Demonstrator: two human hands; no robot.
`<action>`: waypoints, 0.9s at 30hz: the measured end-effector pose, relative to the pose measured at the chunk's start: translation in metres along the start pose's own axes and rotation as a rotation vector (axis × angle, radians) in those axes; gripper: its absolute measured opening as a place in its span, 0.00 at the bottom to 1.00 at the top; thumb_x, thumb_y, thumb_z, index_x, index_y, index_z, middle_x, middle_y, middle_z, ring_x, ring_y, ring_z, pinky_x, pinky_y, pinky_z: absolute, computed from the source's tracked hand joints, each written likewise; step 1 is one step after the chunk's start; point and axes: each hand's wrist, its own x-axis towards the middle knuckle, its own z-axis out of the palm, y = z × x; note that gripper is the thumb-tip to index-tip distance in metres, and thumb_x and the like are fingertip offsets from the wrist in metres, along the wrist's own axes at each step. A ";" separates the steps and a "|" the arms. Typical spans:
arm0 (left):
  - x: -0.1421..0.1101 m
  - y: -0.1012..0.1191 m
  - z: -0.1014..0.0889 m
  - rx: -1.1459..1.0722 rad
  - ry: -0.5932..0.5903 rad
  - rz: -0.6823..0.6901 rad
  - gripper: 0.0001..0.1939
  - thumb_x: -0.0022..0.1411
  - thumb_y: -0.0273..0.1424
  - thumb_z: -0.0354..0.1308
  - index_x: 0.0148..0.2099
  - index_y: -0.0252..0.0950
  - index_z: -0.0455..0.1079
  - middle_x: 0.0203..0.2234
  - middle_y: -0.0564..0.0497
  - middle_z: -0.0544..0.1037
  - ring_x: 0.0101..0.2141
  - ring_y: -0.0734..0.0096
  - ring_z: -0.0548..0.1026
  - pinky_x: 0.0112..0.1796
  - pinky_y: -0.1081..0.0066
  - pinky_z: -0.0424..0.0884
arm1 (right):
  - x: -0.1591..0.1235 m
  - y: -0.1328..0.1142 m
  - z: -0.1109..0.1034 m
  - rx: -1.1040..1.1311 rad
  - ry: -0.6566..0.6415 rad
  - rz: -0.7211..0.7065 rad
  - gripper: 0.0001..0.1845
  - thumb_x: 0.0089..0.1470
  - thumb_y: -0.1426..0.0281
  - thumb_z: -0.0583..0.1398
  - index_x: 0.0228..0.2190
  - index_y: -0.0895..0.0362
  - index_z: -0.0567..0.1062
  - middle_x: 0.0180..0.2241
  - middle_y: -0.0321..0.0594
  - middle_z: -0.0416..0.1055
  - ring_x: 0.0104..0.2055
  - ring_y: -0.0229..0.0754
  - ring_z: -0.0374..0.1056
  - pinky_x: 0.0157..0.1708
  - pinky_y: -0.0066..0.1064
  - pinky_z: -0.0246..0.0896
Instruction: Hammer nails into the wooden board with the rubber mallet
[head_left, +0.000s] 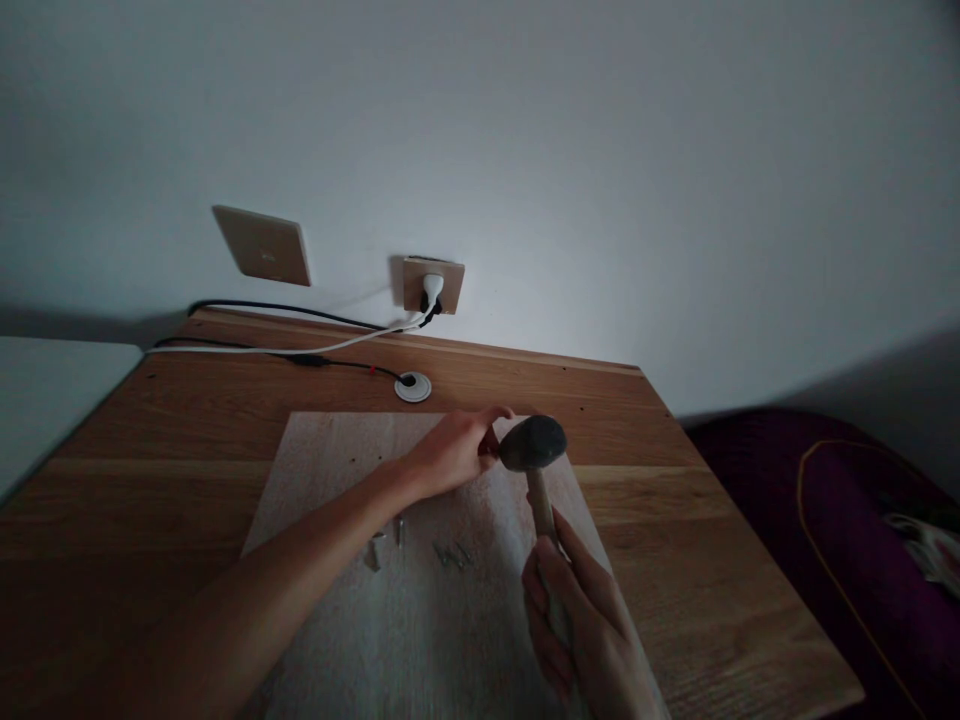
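Observation:
My right hand (577, 610) is wrapped around the pale handle of a mallet (534, 442), whose dark head is raised over the far right part of a light wooden board (405, 640). Right beside that head, my left hand (461, 450) reaches across the board with thumb and fingers drawn together. Whatever the fingertips may hold is hidden or too small to make out. Several small metal fasteners (454, 555) lie mid-board. Nearer my left forearm are a shiny metal piece (373, 552) and a thin metal piece (400, 532).
The board lies on a brown wooden table (697, 560) against a white wall. Behind it are a cable grommet (412, 387), black and white cables (300, 350) and a wall socket (433, 285) with a plug. A white surface (60, 400) is at left, purple fabric (810, 500) at right.

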 end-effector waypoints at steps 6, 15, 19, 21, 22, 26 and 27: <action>0.000 -0.007 0.004 0.009 0.012 0.013 0.28 0.60 0.19 0.65 0.61 0.38 0.71 0.31 0.55 0.84 0.30 0.70 0.81 0.36 0.72 0.74 | -0.014 -0.011 -0.004 0.085 0.073 0.004 0.36 0.54 0.43 0.71 0.53 0.51 0.70 0.22 0.22 0.64 0.11 0.23 0.48 0.09 0.15 0.47; -0.001 0.001 -0.001 -0.013 0.007 0.016 0.28 0.56 0.13 0.60 0.57 0.37 0.74 0.30 0.54 0.83 0.28 0.71 0.80 0.34 0.73 0.73 | -0.001 0.001 0.000 -0.028 -0.001 -0.027 0.31 0.57 0.43 0.69 0.47 0.53 0.71 0.22 0.24 0.67 0.11 0.24 0.49 0.08 0.16 0.51; -0.001 -0.003 -0.001 -0.012 -0.008 0.013 0.27 0.58 0.16 0.63 0.59 0.37 0.72 0.31 0.53 0.85 0.30 0.69 0.82 0.35 0.72 0.74 | 0.000 0.003 0.001 -0.014 0.001 -0.030 0.29 0.57 0.42 0.68 0.42 0.53 0.72 0.22 0.23 0.65 0.10 0.23 0.47 0.07 0.16 0.49; -0.001 -0.004 -0.001 -0.002 -0.004 0.002 0.27 0.59 0.17 0.63 0.60 0.36 0.72 0.32 0.52 0.85 0.31 0.68 0.82 0.35 0.71 0.75 | 0.000 0.003 0.001 -0.012 -0.003 -0.038 0.28 0.58 0.42 0.68 0.41 0.52 0.71 0.22 0.22 0.64 0.10 0.23 0.46 0.07 0.16 0.49; -0.001 -0.004 -0.001 0.000 -0.002 -0.001 0.27 0.59 0.17 0.63 0.60 0.37 0.72 0.32 0.52 0.85 0.31 0.68 0.82 0.36 0.71 0.75 | 0.000 0.002 0.001 -0.018 -0.001 -0.037 0.28 0.58 0.42 0.67 0.41 0.52 0.71 0.22 0.22 0.64 0.10 0.23 0.47 0.07 0.16 0.49; -0.002 0.001 -0.002 0.000 -0.004 0.000 0.28 0.56 0.14 0.62 0.58 0.38 0.74 0.33 0.52 0.85 0.32 0.68 0.82 0.38 0.71 0.75 | 0.000 0.004 0.000 -0.055 -0.006 -0.017 0.28 0.60 0.44 0.67 0.47 0.52 0.70 0.23 0.23 0.66 0.11 0.24 0.49 0.08 0.16 0.51; -0.002 0.001 -0.002 0.001 -0.006 0.006 0.28 0.56 0.14 0.62 0.58 0.38 0.73 0.34 0.52 0.85 0.33 0.67 0.82 0.38 0.71 0.75 | 0.000 0.005 0.000 -0.056 -0.008 -0.015 0.29 0.60 0.44 0.67 0.48 0.52 0.70 0.23 0.23 0.66 0.11 0.24 0.49 0.08 0.16 0.52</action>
